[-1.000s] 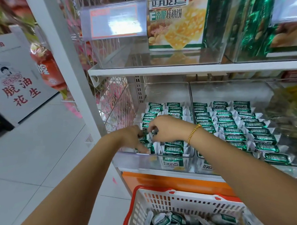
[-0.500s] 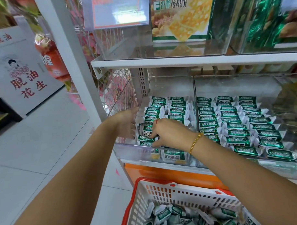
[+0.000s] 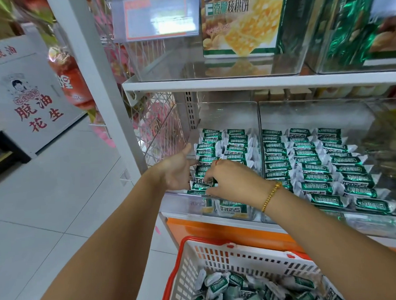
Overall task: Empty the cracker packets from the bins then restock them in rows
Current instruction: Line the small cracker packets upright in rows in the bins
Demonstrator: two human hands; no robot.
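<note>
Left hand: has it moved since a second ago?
Yes. The left hand has drawn off the front packets toward the bin's left wall, and its thumb now reaches deeper in.

On the lower shelf (image 3: 240, 225) I have two bins side by side: the left bin (image 3: 227, 115) holds cracker packets (image 3: 236, 146) in two rows, the right bin (image 3: 314, 114) three. Below and in front sits the basket (image 3: 229, 245), loose packets (image 3: 222, 286) inside.

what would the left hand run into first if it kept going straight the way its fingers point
Probably the left column of green-and-white foil cracker packets in the clear plastic bin; the open left hand points into it and seems at its edge, though depth is unclear.
</note>
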